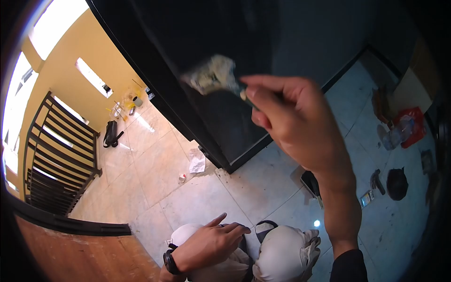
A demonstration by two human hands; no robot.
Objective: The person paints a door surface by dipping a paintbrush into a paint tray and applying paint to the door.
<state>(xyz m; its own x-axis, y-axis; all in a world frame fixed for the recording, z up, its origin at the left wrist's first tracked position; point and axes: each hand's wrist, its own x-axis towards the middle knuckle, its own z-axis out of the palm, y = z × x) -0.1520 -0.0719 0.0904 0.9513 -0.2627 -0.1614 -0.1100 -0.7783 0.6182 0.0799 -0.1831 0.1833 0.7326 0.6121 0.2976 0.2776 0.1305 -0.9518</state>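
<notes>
My right hand (289, 108) is raised and closed on the handle of a putty knife. Its blade (213, 75) is smeared with pale, cream-coloured paste and blurred at the left edge. Close behind the blade stands a large dark panel (225, 28), like a door; I cannot tell whether the blade touches it. My left hand (211, 242), with a black watch on the wrist, lies over my left knee, fingers stretched out and holding nothing.
White paper (197, 161) lies by the panel's lower corner. A hammer (377, 182), a dark round object (397, 184) and a red plastic bag (413, 126) are on the tiled floor at right. At left are a slatted railing (63, 155) and a black bag (111, 133).
</notes>
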